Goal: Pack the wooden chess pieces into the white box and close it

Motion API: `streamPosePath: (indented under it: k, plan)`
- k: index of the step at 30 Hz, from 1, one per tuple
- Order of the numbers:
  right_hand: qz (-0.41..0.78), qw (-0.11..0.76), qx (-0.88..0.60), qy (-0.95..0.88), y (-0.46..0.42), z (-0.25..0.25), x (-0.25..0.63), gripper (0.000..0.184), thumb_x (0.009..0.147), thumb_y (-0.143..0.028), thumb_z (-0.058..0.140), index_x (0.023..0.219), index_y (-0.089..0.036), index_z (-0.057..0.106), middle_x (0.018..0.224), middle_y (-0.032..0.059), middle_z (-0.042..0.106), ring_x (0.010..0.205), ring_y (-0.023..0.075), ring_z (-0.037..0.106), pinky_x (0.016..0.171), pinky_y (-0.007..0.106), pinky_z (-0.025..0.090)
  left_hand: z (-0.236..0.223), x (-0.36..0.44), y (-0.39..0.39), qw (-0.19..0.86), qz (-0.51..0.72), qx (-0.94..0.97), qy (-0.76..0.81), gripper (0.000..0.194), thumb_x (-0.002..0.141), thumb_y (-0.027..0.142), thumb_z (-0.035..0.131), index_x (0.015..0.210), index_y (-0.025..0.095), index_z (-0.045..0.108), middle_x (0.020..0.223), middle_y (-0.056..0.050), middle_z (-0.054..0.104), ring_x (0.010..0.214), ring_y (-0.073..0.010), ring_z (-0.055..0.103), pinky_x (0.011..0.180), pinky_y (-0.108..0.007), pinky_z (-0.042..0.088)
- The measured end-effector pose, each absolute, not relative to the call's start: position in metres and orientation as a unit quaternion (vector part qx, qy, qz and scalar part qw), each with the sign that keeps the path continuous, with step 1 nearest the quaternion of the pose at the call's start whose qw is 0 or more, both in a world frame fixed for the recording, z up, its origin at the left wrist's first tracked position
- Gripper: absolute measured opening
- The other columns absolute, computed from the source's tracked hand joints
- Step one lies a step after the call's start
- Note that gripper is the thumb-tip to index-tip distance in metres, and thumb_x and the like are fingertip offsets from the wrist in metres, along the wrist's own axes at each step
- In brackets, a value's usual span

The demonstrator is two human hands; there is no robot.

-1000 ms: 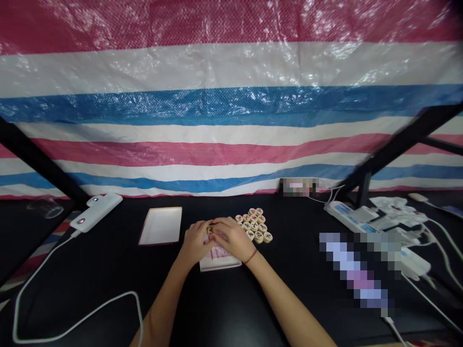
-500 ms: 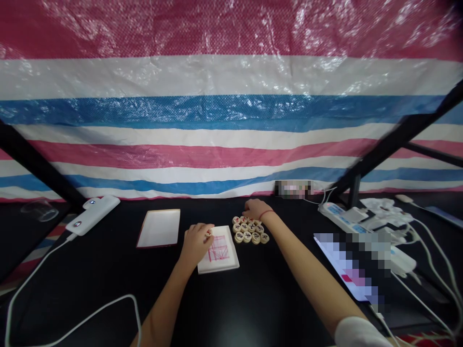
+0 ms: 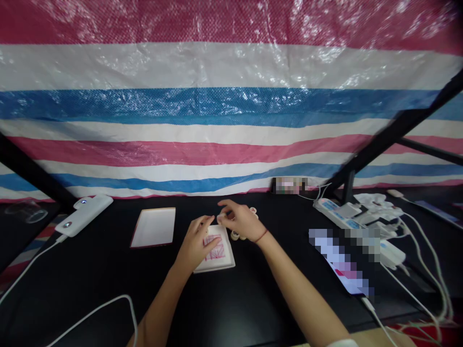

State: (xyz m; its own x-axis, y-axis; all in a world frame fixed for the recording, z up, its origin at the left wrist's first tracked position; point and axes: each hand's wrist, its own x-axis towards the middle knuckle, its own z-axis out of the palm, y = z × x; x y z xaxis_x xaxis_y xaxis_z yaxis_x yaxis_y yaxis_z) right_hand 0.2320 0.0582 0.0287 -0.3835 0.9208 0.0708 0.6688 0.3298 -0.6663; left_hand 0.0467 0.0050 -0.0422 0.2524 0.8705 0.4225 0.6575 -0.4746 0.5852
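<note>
A shallow white box (image 3: pixel 228 262) with a red-lined sheet (image 3: pixel 215 250) inside lies on the black table. Over its left side is my left hand (image 3: pixel 195 243), thumb and fingers apart; a pale round xiangqi piece (image 3: pixel 206 231) shows partly beside its fingers. My right hand (image 3: pixel 240 219) pinches another xiangqi piece (image 3: pixel 219 220) at the box's far right corner, close to my left fingertips. Right of the box, more xiangqi pieces (image 3: pixel 235 235) stand grouped, mostly hidden under my right hand; one red-marked piece (image 3: pixel 253 210) shows behind it.
To the left lies a box lid (image 3: pixel 154 227), inside up. Farther left is a white charging device (image 3: pixel 85 216) with a cable. On the right are a lit phone (image 3: pixel 340 267) and a power strip (image 3: pixel 336 212) with plugs and cables. A striped sheet (image 3: pixel 202 144) hangs behind.
My right hand has come from the grouped pieces leftward to the box, now with a piece in its fingers. My left thumb has spread away from its fingers. The view has shifted slightly.
</note>
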Motion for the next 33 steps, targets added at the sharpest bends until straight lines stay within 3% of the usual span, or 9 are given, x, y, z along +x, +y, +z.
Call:
streamPosePath:
  k: [3,6,12,14,17,20,23,28,33]
  plan:
    - [0.426,0.342,-0.438,-0.714,0.04,0.007,0.216,0.038,0.076,-0.028,0.064,0.113,-0.021,0.054,0.093,0.0028,0.071,0.069,0.0132,0.068,0.065,0.025,0.053,-0.042,0.05,0.004,0.162,0.389,0.761,0.494,0.038,0.09,0.027,0.052,0.129,0.027,0.051,0.123,-0.007,0.056,0.115,-0.0207,0.055,0.101,-0.035,0.044]
    - [0.513,0.378,-0.412,-0.652,0.037,-0.012,0.212,0.037,0.075,-0.035,0.067,0.107,-0.02,0.054,0.093,0.0045,0.071,0.072,0.0145,0.069,0.065,0.027,0.055,-0.043,0.05,0.004,0.164,0.392,0.746,0.512,0.03,0.091,0.023,0.048,0.12,0.027,0.056,0.114,-0.005,0.059,0.108,-0.0184,0.059,0.096,-0.032,0.047]
    - [0.501,0.451,-0.469,-0.571,0.045,-0.022,0.23,0.034,0.076,-0.045,0.067,0.096,-0.019,0.057,0.089,0.0048,0.068,0.066,0.0146,0.067,0.063,0.029,0.056,-0.038,0.053,0.008,0.156,0.345,0.764,0.523,0.008,0.086,0.02,0.055,0.09,0.023,0.062,0.099,-0.002,0.064,0.096,-0.0171,0.061,0.09,-0.032,0.046]
    - [0.482,0.448,-0.481,-0.579,0.044,-0.023,0.235,0.029,0.078,-0.042,0.065,0.093,-0.019,0.057,0.081,0.0027,0.065,0.062,0.014,0.064,0.059,0.028,0.055,-0.036,0.057,0.009,0.132,0.299,0.785,0.526,0.005,0.086,0.021,0.058,0.084,0.023,0.062,0.094,-0.001,0.068,0.103,-0.0205,0.059,0.096,-0.04,0.039]
    - [0.419,0.434,-0.474,-0.641,0.04,-0.024,0.238,0.017,0.08,-0.031,0.061,0.092,-0.02,0.06,0.094,0.0054,0.063,0.066,0.0131,0.063,0.058,0.026,0.053,-0.036,0.06,0.011,0.088,0.237,0.804,0.539,0.004,0.084,0.024,0.063,0.08,0.025,0.064,0.1,-0.002,0.07,0.114,-0.0264,0.052,0.1,-0.048,0.031]
    - [0.343,0.41,-0.446,-0.718,0.034,-0.023,0.235,0.014,0.081,-0.019,0.056,0.093,-0.021,0.063,0.105,0.008,0.059,0.082,0.0161,0.063,0.064,0.027,0.054,-0.038,0.059,0.012,0.063,0.206,0.804,0.554,0.01,0.08,0.025,0.066,0.091,0.026,0.066,0.115,-0.004,0.066,0.114,-0.0274,0.049,0.096,-0.045,0.032]
    - [0.271,0.371,-0.423,-0.781,0.03,-0.022,0.23,0.021,0.08,-0.008,0.054,0.095,-0.021,0.062,0.101,0.0071,0.061,0.094,0.0182,0.061,0.077,0.031,0.053,-0.04,0.056,0.014,0.078,0.196,0.802,0.559,0.022,0.085,0.027,0.06,0.107,0.026,0.061,0.114,-0.005,0.065,0.106,-0.0236,0.054,0.093,-0.041,0.035]
    - [0.198,0.296,-0.409,-0.84,0.029,-0.024,0.223,0.02,0.079,-0.002,0.055,0.086,-0.02,0.056,0.091,0.0042,0.063,0.089,0.0186,0.058,0.082,0.032,0.047,-0.042,0.052,0.015,0.114,0.199,0.798,0.557,0.022,0.086,0.024,0.056,0.107,0.026,0.059,0.111,-0.003,0.067,0.103,-0.0221,0.058,0.094,-0.04,0.034]
    - [0.154,0.245,-0.405,-0.867,0.032,-0.03,0.221,0.009,0.084,-0.01,0.06,0.083,-0.019,0.059,0.094,0.006,0.065,0.088,0.0202,0.058,0.082,0.034,0.045,-0.043,0.048,0.014,0.132,0.198,0.797,0.554,0.034,0.082,0.019,0.058,0.115,0.027,0.056,0.118,-0.004,0.064,0.109,-0.0228,0.056,0.095,-0.04,0.035]
